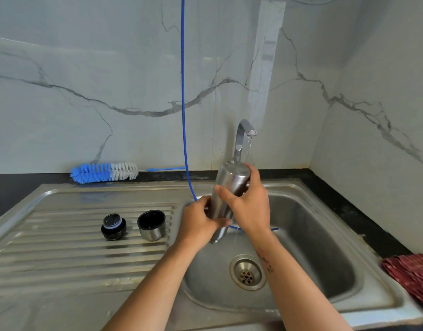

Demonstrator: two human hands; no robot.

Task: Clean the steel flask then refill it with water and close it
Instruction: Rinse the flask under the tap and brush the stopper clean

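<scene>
hands wrap the steel flask [226, 199] over the sink [325, 235] basin, just below the running tap [244, 137]: left hand [197, 220] curled round its lower end, right hand [250, 206] gripping higher up, seemingly to rinse it. its mouth is hidden, so its orientation is unclear.

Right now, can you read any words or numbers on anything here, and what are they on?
No text here can be read.
Small dark marks on the right forearm: too small and blurred to read.
Shiny steel flask, black stopper, steel cup lid, blue-and-white bottle brush: no print visible.
</scene>
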